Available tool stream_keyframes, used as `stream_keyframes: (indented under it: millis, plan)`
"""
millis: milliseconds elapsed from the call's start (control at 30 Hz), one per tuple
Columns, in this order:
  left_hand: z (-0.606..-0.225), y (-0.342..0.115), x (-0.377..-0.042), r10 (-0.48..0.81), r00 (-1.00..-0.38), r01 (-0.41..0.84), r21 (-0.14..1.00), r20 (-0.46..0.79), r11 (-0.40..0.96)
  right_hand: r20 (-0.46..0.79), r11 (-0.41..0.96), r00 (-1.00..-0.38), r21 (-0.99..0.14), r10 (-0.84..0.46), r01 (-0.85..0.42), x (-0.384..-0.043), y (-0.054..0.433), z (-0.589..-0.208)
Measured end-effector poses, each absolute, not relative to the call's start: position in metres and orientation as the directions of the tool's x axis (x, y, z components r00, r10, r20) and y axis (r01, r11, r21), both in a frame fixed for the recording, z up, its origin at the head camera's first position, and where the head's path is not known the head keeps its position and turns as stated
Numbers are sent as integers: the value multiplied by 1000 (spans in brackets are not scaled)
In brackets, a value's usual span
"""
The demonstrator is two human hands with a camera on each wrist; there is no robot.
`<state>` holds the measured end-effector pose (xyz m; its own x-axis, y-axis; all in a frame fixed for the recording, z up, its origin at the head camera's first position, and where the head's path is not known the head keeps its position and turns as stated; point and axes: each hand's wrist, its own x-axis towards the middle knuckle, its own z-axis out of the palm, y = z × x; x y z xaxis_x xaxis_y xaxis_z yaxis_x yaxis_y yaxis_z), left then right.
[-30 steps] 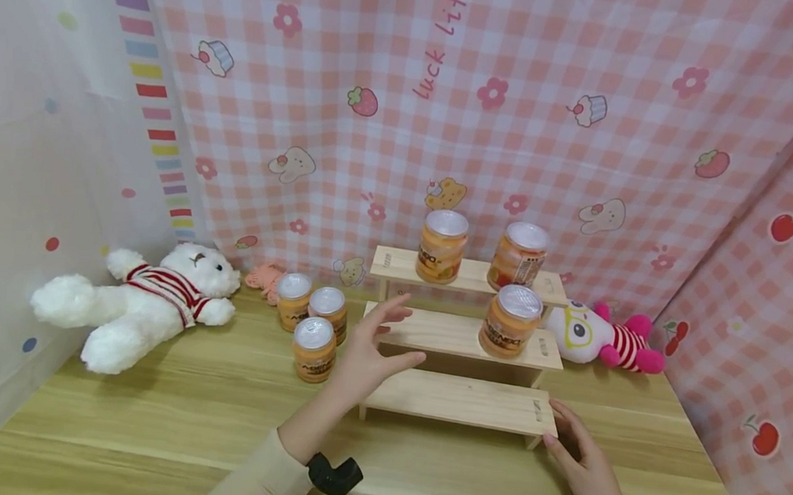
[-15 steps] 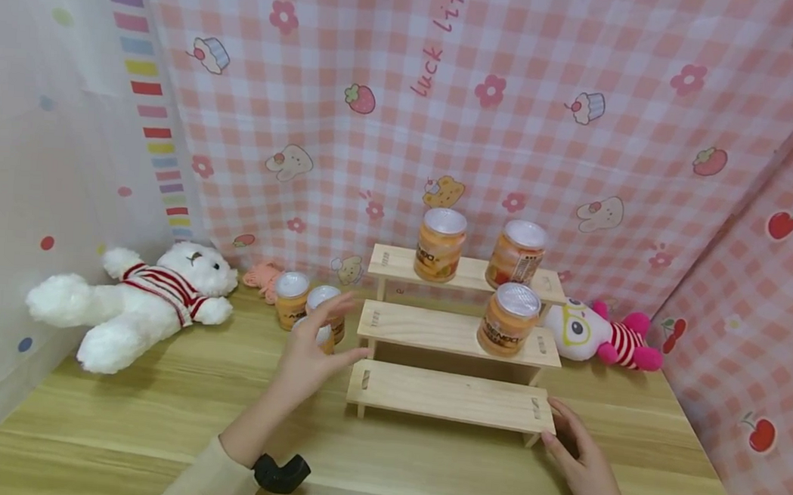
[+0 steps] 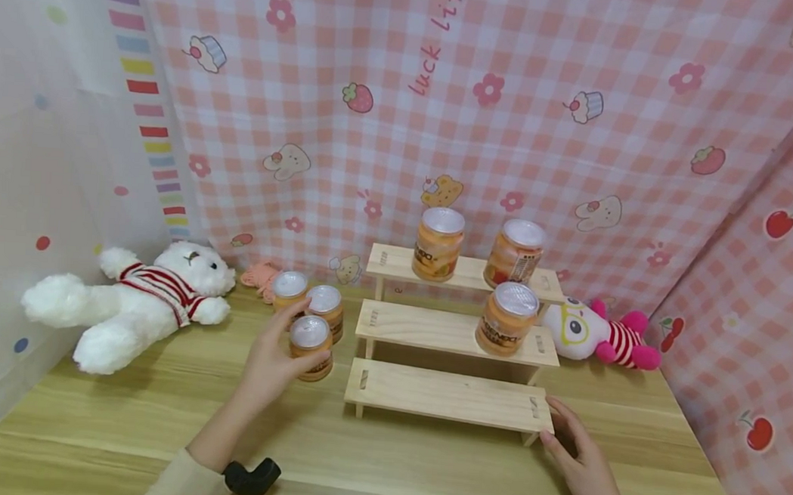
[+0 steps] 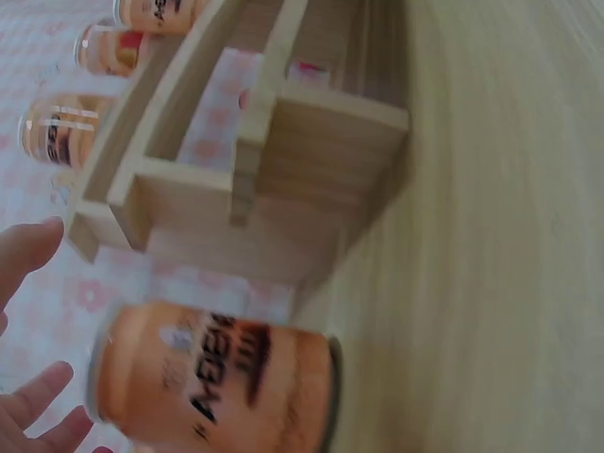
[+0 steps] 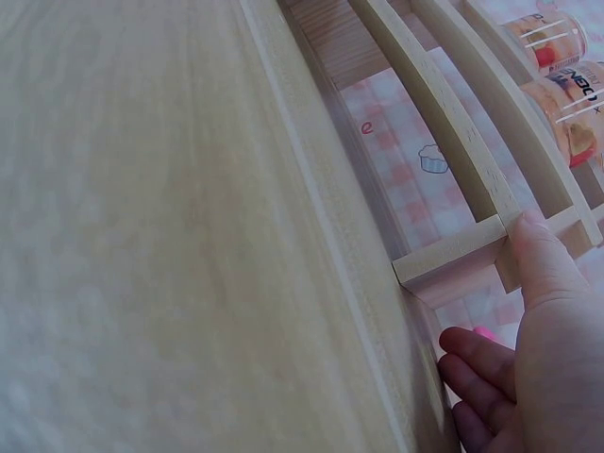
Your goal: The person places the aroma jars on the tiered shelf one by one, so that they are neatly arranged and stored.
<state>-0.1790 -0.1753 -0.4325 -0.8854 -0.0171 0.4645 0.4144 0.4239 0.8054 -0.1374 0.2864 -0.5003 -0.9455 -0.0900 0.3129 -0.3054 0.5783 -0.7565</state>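
Note:
In the head view, my left hand is around the left side of the nearest orange jar, thumb and fingers spread. The left wrist view shows that jar with a gap between it and the fingertips. Behind it stand two similar jars. My right hand is at the right end of a three-tier wooden display stand. The thumb touches the lowest tier's corner in the right wrist view, with the other fingers loosely bent beside it.
Two jars stand on the top tier and one jar on the middle tier's right. A white plush bear lies left, a pink plush toy right. A checked cloth hangs behind.
My left hand has moved left from in front of the stand to the nearest loose jar. The right hand stays at the stand's end.

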Motion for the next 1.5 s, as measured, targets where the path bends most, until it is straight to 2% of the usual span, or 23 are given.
stream_keyframes:
  millis: [100, 433, 700, 900, 1100, 1333, 1500]
  plan:
    - [-440, -182, -181, -20, -881, 425, 809, 473, 407, 314, 574, -945, -759, -91, -308, -138, 286, -501]
    - [-458, -195, -180, -48, -916, 344, 841, 398, 417, 321, 574, -943, -756, -92, -314, -138, 286, -502]
    - [-453, -187, -174, -56, -946, 285, 900, 320, 329, 316, 566, -944, -763, -93, -311, -137, 286, -501]
    - [-470, -191, -181, -57, -964, 234, 929, 261, 287, 324, 574, -942, -756, -90, -315, -137, 285, -500]
    - [-475, -191, -182, -61, -965, 231, 940, 254, 251, 328, 571, -940, -755, -96, -322, -137, 285, -501]
    - [-452, -183, -169, -81, -949, 270, 919, 305, 288, 324, 567, -941, -759, -96, -319, -137, 285, -500]
    - [-459, -185, -172, -92, -939, 292, 908, 332, 300, 314, 560, -945, -768, -92, -310, -136, 285, -498]
